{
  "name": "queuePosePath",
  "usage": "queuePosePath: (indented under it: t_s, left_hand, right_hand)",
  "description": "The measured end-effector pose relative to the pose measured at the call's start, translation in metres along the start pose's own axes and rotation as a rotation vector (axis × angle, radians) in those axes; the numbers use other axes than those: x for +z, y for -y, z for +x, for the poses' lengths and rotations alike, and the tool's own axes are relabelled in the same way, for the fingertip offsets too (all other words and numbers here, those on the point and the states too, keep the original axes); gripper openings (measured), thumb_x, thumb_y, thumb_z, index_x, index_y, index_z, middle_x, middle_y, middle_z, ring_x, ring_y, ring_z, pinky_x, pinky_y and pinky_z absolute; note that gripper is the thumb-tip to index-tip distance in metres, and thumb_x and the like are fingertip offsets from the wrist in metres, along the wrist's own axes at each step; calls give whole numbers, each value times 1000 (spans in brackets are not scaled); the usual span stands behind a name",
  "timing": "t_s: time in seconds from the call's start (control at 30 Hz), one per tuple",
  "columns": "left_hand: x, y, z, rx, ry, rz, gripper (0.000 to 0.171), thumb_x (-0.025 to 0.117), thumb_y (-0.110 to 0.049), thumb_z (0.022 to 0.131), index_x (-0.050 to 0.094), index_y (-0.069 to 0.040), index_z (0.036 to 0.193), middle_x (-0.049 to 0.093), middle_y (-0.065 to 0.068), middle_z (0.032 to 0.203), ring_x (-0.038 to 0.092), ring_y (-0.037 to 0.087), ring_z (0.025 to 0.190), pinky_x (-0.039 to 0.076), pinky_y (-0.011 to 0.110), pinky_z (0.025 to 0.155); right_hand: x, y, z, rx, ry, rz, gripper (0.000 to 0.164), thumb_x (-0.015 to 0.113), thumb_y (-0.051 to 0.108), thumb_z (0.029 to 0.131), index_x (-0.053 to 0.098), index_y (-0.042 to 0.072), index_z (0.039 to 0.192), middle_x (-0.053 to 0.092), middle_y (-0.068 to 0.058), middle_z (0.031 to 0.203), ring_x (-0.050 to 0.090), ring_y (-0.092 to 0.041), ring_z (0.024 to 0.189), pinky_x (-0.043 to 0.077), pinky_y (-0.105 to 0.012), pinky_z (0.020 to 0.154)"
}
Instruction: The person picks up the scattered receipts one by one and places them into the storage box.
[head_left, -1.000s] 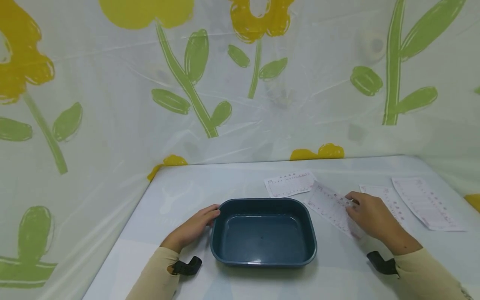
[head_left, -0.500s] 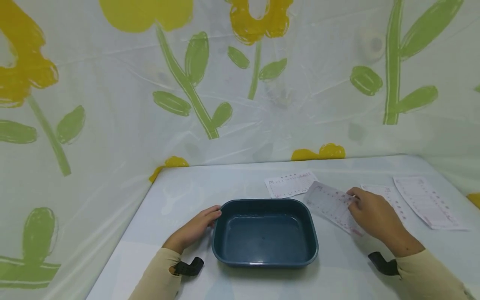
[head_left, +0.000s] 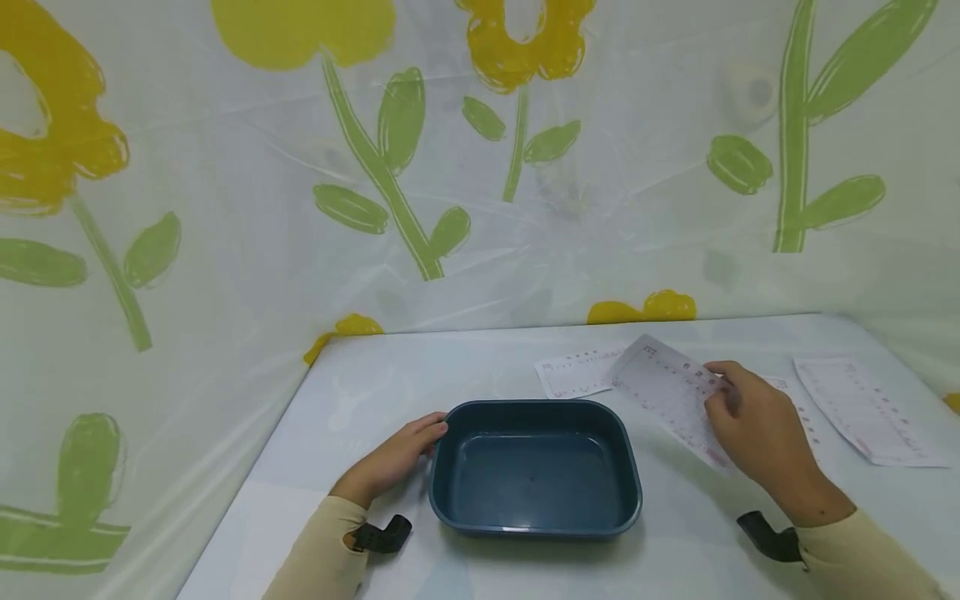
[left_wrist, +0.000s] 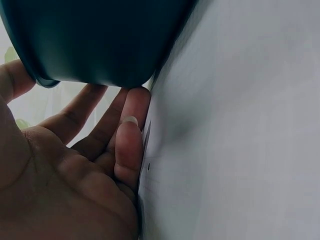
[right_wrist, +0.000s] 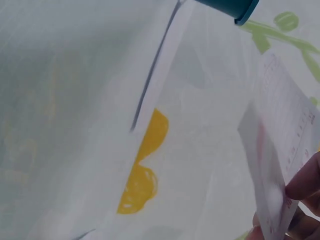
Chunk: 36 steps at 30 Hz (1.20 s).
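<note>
Okay so there's a dark teal, rounded-rectangle basin with a smooth, plastic-looking surface (head_left: 532, 479) sitting flat on a pale, whitish tabletop (head_left: 420, 354), well in from the rear edge and a bit left of the middle. The left hand (head_left: 393, 458) is on its left side, grip loose, fingers extended, tips just touching the outer wall and rim rather than wrapping it; the left wrist view shows that contact pretty clearly.

The right hand (head_left: 765, 425) is the busy one. Its grip is pinching a thin white paper sheet with reddish print (head_left: 667, 387) by the side toward the hand, between thumb and fingers. That sheet is tilted up beside the basin's right side, far corner highest, and in the right wrist view it looks bent. Can't tell if its lowest bit touches the tabletop.

Behind it, nearer the rear edge, lies a white printed slip (head_left: 573, 375), its right end hidden by the raised sheet. Over toward the right edge there's a half-covered printed sheet (head_left: 804, 417), partly behind the right hand, and just beside it a long white printed sheet (head_left: 866, 412), closest to that edge. Past the rear edge hangs a whitish, flower-print plastic-looking curtain (head_left: 262, 208).
</note>
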<state>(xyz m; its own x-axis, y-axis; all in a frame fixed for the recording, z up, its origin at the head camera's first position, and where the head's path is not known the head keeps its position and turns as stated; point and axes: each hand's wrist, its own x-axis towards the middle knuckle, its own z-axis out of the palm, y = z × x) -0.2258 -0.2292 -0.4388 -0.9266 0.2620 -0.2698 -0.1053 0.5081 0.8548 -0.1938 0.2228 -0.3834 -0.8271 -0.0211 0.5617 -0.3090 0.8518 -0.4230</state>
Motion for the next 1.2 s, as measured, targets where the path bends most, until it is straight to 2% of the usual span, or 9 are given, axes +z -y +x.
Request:
queuePosePath:
  t_s: [0.1, 0.33, 0.47, 0.6, 0.73, 0.83, 1.03, 1.2]
  left_hand:
    - [0, 0, -1, -3, -11, 10, 57, 46, -51, 102, 49, -17, 147, 54, 5, 140, 50, 23, 116, 35, 51, 106]
    - [3, 1, -2, -27, 1, -10, 63, 48, -54, 100, 46, -16, 149, 45, 8, 153, 50, 27, 125, 31, 57, 113]
    - [4, 1, -2, -37, -9, -21, 63, 50, -56, 98, 46, -18, 150, 41, 6, 156, 50, 26, 125, 30, 57, 114]
    - [3, 1, 0, -23, -10, -13, 62, 49, -56, 98, 47, -20, 149, 46, 4, 151, 51, 23, 121, 32, 56, 113]
    - [-1, 1, 1, -12, -15, -5, 59, 48, -54, 100, 48, -19, 148, 50, 4, 147, 52, 23, 117, 33, 55, 111]
    - [-2, -1, 2, -1, -16, -14, 58, 47, -51, 101, 48, -18, 148, 51, 4, 146, 52, 22, 117, 34, 53, 110]
    - [-1, 0, 3, 10, -7, -36, 57, 47, -46, 102, 46, -14, 149, 49, 6, 147, 51, 22, 117, 33, 49, 109]
    - [-1, 1, 0, 5, -3, -35, 57, 46, -47, 102, 46, -16, 149, 48, 5, 149, 51, 22, 119, 33, 51, 111]
  right_hand:
    - [-1, 5, -2, -38, -33, 18, 33, 57, -6, 85, 63, -6, 118, 67, -24, 95, 33, -4, 49, 28, -23, 42]
    - [-3, 24, -11, -84, -53, 39, 35, 59, -8, 81, 65, -4, 115, 68, -23, 103, 45, -9, 62, 35, -19, 49]
    - [-2, 36, -15, -130, -59, 60, 37, 60, -9, 79, 66, -3, 114, 70, -21, 103, 48, -11, 66, 36, -15, 52]
    - [3, 48, -13, -174, -31, 87, 37, 59, -10, 79, 65, -2, 115, 70, -18, 106, 52, -15, 71, 36, -15, 54]
    - [9, 58, -9, -208, 22, 97, 37, 58, -9, 81, 64, -1, 116, 70, -16, 108, 55, -18, 76, 38, -19, 55]
    - [13, 62, -5, -230, 41, 97, 37, 58, -9, 81, 64, 0, 116, 69, -13, 102, 52, -14, 73, 37, -20, 55]
    - [23, 66, -4, -250, 82, 79, 38, 59, -8, 80, 66, 4, 116, 60, -2, 88, 34, -5, 60, 34, -21, 57]
    - [30, 73, -5, -260, 131, 88, 39, 61, -8, 79, 66, 6, 115, 50, 6, 74, 32, -3, 59, 33, -21, 57]
